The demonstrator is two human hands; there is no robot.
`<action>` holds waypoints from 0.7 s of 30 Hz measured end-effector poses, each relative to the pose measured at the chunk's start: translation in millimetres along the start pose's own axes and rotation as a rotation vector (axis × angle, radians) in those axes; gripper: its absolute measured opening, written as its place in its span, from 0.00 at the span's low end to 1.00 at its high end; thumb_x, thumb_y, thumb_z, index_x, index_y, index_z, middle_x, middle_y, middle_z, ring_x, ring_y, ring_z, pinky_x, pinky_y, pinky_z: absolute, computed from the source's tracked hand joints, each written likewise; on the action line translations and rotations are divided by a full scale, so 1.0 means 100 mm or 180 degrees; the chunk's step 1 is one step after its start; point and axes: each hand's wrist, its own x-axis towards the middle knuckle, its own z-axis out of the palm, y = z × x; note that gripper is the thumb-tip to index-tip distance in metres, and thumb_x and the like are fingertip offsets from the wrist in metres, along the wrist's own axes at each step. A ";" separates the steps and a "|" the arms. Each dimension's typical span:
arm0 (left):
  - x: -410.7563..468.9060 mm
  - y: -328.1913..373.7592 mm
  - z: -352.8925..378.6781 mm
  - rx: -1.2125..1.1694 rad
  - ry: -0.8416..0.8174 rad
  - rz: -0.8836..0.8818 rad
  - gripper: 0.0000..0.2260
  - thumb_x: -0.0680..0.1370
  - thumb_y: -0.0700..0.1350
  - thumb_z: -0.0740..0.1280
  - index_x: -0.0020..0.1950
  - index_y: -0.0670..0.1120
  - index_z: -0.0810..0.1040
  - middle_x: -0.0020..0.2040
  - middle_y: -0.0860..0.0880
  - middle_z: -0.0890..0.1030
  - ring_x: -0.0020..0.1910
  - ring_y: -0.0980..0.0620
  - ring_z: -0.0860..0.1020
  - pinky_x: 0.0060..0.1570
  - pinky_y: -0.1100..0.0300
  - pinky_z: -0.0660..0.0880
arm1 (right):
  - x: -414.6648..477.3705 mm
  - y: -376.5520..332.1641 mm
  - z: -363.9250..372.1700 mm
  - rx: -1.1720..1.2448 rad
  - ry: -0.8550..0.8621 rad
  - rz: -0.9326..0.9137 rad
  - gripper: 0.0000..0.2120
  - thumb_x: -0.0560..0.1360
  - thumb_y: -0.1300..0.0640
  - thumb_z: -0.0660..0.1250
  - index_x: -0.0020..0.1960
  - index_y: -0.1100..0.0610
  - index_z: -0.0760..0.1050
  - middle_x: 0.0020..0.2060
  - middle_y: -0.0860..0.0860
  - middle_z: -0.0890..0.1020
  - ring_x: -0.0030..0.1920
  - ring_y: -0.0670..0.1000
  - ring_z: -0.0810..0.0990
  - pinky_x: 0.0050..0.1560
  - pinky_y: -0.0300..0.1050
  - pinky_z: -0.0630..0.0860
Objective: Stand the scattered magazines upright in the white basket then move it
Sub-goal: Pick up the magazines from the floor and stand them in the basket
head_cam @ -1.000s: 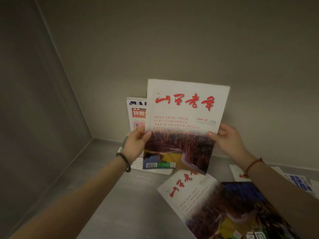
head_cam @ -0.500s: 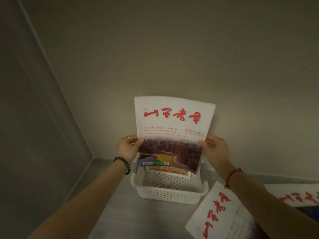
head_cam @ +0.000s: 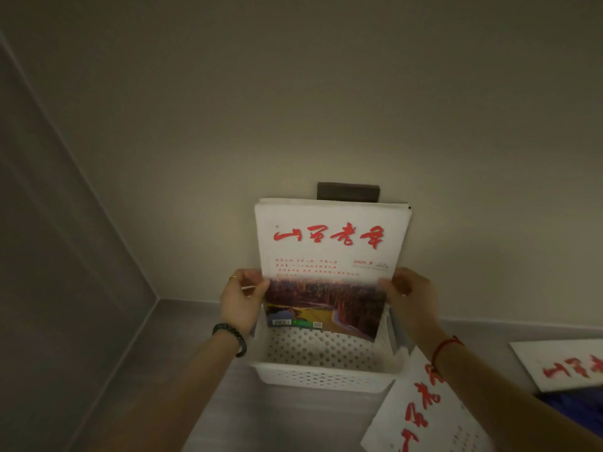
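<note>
— Gripping what? 
— Clamping the upright magazine [head_cam: 329, 256] by both side edges, left hand [head_cam: 241, 301] and right hand [head_cam: 409, 301] pinching it, lower edge sitting inside the white basket [head_cam: 321, 376] against the far wall.
— Lying elsewhere? 
— Resting flat near right, two more magazines [head_cam: 424, 422].

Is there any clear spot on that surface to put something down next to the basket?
Yes: the grey surface left of the white basket, towards the corner, is bare. Right of it is crowded with one loose magazine against the basket and another magazine farther right.
</note>
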 end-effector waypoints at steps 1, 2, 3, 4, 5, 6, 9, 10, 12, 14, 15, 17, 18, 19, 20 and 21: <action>0.00 0.00 0.00 0.0010 0.0035 0.0028 0.09 0.73 0.40 0.68 0.50 0.45 0.70 0.51 0.42 0.77 0.51 0.44 0.76 0.49 0.55 0.74 | 0.00 0.02 0.03 -0.0059 -0.0015 0.0039 0.06 0.71 0.59 0.68 0.42 0.62 0.75 0.40 0.57 0.81 0.40 0.56 0.78 0.39 0.42 0.75; 0.00 0.01 0.01 0.0010 0.0011 0.0080 0.12 0.72 0.41 0.68 0.53 0.46 0.69 0.52 0.45 0.76 0.51 0.46 0.75 0.47 0.58 0.73 | -0.01 0.04 0.05 -0.0061 -0.0019 0.0094 0.08 0.71 0.59 0.68 0.45 0.62 0.73 0.41 0.55 0.80 0.40 0.54 0.77 0.37 0.39 0.73; 0.00 0.02 0.03 0.0029 -0.0063 0.0143 0.15 0.72 0.43 0.68 0.56 0.46 0.68 0.53 0.48 0.75 0.51 0.49 0.74 0.45 0.60 0.72 | -0.01 0.04 0.07 -0.0018 -0.0011 0.0133 0.09 0.71 0.59 0.69 0.47 0.61 0.72 0.42 0.53 0.79 0.40 0.51 0.75 0.35 0.35 0.70; 0.01 0.05 0.06 0.0080 -0.0167 0.0204 0.18 0.73 0.44 0.68 0.60 0.45 0.67 0.53 0.50 0.74 0.51 0.51 0.74 0.43 0.63 0.72 | -0.02 0.04 0.09 0.0041 0.0017 0.0144 0.12 0.70 0.59 0.69 0.51 0.60 0.71 0.43 0.51 0.77 0.41 0.50 0.75 0.34 0.31 0.68; 0.02 0.07 0.09 0.0139 -0.0286 0.0245 0.20 0.73 0.46 0.67 0.63 0.45 0.66 0.53 0.51 0.73 0.51 0.52 0.73 0.42 0.65 0.72 | -0.02 0.04 0.11 0.0101 0.0072 0.0133 0.15 0.70 0.59 0.70 0.53 0.59 0.69 0.44 0.51 0.77 0.42 0.49 0.75 0.35 0.30 0.68; 0.02 0.09 0.13 0.0198 -0.0389 0.0258 0.21 0.74 0.47 0.66 0.64 0.44 0.66 0.53 0.51 0.74 0.51 0.52 0.73 0.42 0.66 0.73 | -0.02 0.03 0.13 0.0158 0.0154 0.0124 0.18 0.69 0.60 0.70 0.56 0.60 0.68 0.46 0.52 0.77 0.43 0.49 0.75 0.38 0.33 0.71; 0.07 0.12 0.22 0.0330 -0.0428 0.0188 0.17 0.76 0.48 0.63 0.63 0.43 0.67 0.58 0.45 0.78 0.51 0.49 0.76 0.46 0.59 0.75 | 0.03 -0.02 0.19 0.0255 0.0297 0.0281 0.24 0.70 0.61 0.69 0.62 0.60 0.63 0.56 0.56 0.74 0.52 0.55 0.75 0.51 0.48 0.75; 0.08 0.13 0.24 0.0363 -0.0407 0.0166 0.17 0.76 0.47 0.62 0.63 0.43 0.68 0.59 0.43 0.78 0.53 0.47 0.77 0.48 0.58 0.75 | 0.05 -0.03 0.21 0.0231 0.0231 0.0336 0.22 0.71 0.61 0.68 0.62 0.60 0.64 0.58 0.57 0.73 0.54 0.56 0.75 0.53 0.50 0.75; 0.11 0.12 0.24 0.0334 -0.0401 0.0120 0.16 0.77 0.47 0.61 0.63 0.42 0.68 0.61 0.42 0.77 0.57 0.44 0.77 0.50 0.56 0.75 | 0.10 -0.05 0.22 0.0152 0.0105 0.0356 0.15 0.73 0.61 0.65 0.59 0.60 0.66 0.58 0.58 0.75 0.55 0.58 0.77 0.51 0.50 0.75; 0.11 0.11 0.23 0.0217 -0.0398 0.0080 0.15 0.77 0.45 0.61 0.63 0.43 0.68 0.62 0.42 0.77 0.57 0.44 0.76 0.51 0.55 0.75 | 0.12 -0.03 0.19 0.0160 0.0154 0.0262 0.10 0.74 0.61 0.65 0.54 0.58 0.68 0.55 0.58 0.78 0.51 0.56 0.78 0.47 0.46 0.75; 0.11 0.11 0.22 0.0180 -0.0389 0.0078 0.16 0.77 0.45 0.61 0.64 0.43 0.68 0.62 0.42 0.77 0.56 0.45 0.76 0.51 0.55 0.75 | 0.13 -0.02 0.16 0.0153 0.0170 0.0182 0.09 0.73 0.60 0.66 0.51 0.56 0.68 0.54 0.57 0.79 0.47 0.54 0.78 0.44 0.42 0.74; 0.09 0.11 0.22 0.0189 -0.0357 0.0092 0.16 0.78 0.44 0.60 0.65 0.43 0.68 0.62 0.42 0.76 0.56 0.46 0.76 0.51 0.55 0.74 | 0.14 0.00 0.08 0.0093 0.0039 0.0092 0.09 0.72 0.59 0.67 0.49 0.55 0.68 0.52 0.56 0.80 0.44 0.51 0.76 0.36 0.35 0.71; 0.08 0.11 0.23 0.0226 -0.0330 0.0085 0.16 0.77 0.45 0.61 0.65 0.43 0.68 0.62 0.42 0.76 0.57 0.45 0.76 0.51 0.55 0.74 | 0.15 0.00 0.04 0.0047 -0.0084 0.0086 0.11 0.72 0.58 0.67 0.51 0.56 0.68 0.52 0.56 0.80 0.44 0.51 0.76 0.35 0.34 0.70; 0.05 0.12 0.23 0.0266 -0.0289 0.0075 0.17 0.77 0.45 0.61 0.65 0.43 0.68 0.63 0.42 0.76 0.58 0.44 0.76 0.52 0.54 0.74 | 0.15 0.00 0.00 -0.0024 -0.0224 0.0087 0.14 0.71 0.58 0.68 0.54 0.58 0.69 0.52 0.55 0.79 0.46 0.52 0.77 0.38 0.35 0.72; 0.02 0.14 0.24 0.0294 -0.0235 0.0084 0.18 0.77 0.46 0.62 0.65 0.42 0.68 0.63 0.42 0.76 0.59 0.43 0.76 0.52 0.53 0.74 | 0.16 0.02 -0.05 -0.0105 -0.0352 0.0091 0.18 0.71 0.58 0.69 0.58 0.59 0.69 0.52 0.55 0.78 0.47 0.53 0.77 0.41 0.39 0.74; -0.02 0.14 0.23 0.0299 -0.0167 0.0100 0.20 0.76 0.46 0.63 0.66 0.42 0.67 0.64 0.42 0.75 0.60 0.42 0.75 0.53 0.52 0.74 | 0.15 0.04 -0.12 -0.0172 -0.0441 0.0095 0.21 0.70 0.57 0.70 0.60 0.58 0.68 0.51 0.54 0.77 0.47 0.53 0.77 0.43 0.40 0.74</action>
